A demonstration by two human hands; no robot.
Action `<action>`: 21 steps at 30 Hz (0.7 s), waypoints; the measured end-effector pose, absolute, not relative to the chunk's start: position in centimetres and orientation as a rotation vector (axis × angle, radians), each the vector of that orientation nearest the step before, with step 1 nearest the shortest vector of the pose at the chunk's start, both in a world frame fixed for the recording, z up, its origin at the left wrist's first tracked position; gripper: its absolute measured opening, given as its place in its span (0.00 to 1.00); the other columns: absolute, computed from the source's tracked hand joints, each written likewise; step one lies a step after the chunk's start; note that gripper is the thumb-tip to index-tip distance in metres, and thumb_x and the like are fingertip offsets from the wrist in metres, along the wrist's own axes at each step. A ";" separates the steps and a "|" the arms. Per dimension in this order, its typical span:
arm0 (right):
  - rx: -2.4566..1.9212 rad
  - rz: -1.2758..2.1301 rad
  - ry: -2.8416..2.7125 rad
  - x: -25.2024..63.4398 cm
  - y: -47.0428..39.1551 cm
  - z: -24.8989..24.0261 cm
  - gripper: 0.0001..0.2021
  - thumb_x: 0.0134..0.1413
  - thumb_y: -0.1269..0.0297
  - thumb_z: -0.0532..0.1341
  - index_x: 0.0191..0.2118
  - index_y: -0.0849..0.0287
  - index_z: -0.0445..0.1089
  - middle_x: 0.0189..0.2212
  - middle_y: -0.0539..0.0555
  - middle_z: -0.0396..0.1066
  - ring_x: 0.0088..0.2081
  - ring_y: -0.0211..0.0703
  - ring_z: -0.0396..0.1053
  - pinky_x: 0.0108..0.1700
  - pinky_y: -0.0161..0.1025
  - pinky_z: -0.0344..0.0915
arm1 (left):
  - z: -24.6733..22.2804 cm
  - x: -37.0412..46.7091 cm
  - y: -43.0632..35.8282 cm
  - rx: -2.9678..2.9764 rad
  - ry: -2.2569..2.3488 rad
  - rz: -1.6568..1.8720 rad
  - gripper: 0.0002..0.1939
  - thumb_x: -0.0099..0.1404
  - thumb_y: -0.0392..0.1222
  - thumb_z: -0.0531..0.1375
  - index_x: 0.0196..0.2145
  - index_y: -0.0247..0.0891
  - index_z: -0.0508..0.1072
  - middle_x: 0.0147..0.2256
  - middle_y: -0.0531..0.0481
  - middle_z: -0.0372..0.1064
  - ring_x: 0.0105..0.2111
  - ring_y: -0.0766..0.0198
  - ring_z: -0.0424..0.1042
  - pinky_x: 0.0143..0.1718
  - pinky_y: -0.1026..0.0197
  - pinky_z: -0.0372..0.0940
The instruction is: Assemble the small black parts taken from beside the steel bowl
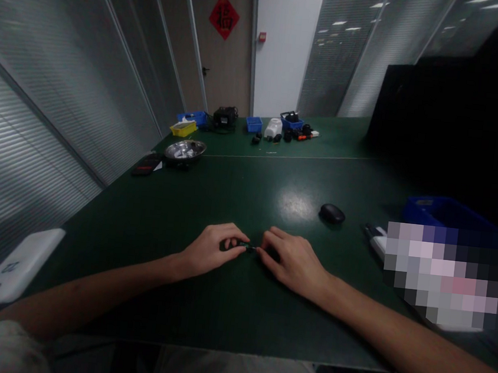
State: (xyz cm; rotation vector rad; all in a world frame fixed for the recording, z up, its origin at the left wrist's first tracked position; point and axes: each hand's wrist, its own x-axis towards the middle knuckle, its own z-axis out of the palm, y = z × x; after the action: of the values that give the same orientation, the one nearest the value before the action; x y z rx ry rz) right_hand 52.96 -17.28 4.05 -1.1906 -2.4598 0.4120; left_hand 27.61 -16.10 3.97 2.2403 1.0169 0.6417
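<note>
At the near side of the table (pixel 239 197), the left hand (pixel 209 246) pinches a small dark piece (pixel 250 246) between thumb and fingers. The right hand (pixel 298 264) brings its fingertips to the other end; whether they grip it, I cannot tell. This looks like fine two-handed handling, which calls for steady, light fingertips next.

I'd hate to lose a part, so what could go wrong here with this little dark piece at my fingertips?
The small dark piece might slip from your left hand and be hard to spot against the dark green table.

Your right hand is close to its other end, so a careless nudge could knock it loose.

Your left forearm might bump the white object near the table's left edge.
</note>
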 end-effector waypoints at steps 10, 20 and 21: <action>-1.162 0.437 -2.453 52.9 -17.3 3.7 0.07 0.70 0.60 0.58 0.40 0.56 0.67 0.37 0.50 0.68 0.31 0.38 0.65 0.31 0.37 0.51 | 4.0 27.5 -15.7 2.218 1.000 0.623 0.09 0.71 0.41 0.64 0.47 0.38 0.81 0.39 0.49 0.73 0.35 0.65 0.69 0.36 0.63 0.62; -1.138 0.490 -2.432 52.9 -17.3 3.7 0.06 0.71 0.61 0.57 0.41 0.56 0.67 0.37 0.50 0.68 0.32 0.39 0.66 0.32 0.37 0.53 | 4.0 27.6 -15.4 2.209 1.013 0.621 0.10 0.70 0.42 0.64 0.46 0.38 0.81 0.36 0.49 0.72 0.34 0.65 0.69 0.36 0.62 0.62; -1.134 0.491 -2.430 52.9 -17.2 3.8 0.06 0.71 0.62 0.56 0.41 0.56 0.67 0.37 0.50 0.68 0.32 0.39 0.66 0.33 0.37 0.54 | 4.0 27.6 -15.4 2.209 1.016 0.621 0.10 0.70 0.42 0.64 0.46 0.38 0.81 0.36 0.49 0.72 0.34 0.65 0.69 0.36 0.62 0.62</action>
State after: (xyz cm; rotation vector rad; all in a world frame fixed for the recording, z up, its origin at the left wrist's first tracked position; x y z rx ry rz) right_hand 52.95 -17.25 3.76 -1.1344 -2.4303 0.4915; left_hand 27.57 -15.41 3.95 2.2093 1.0155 0.6206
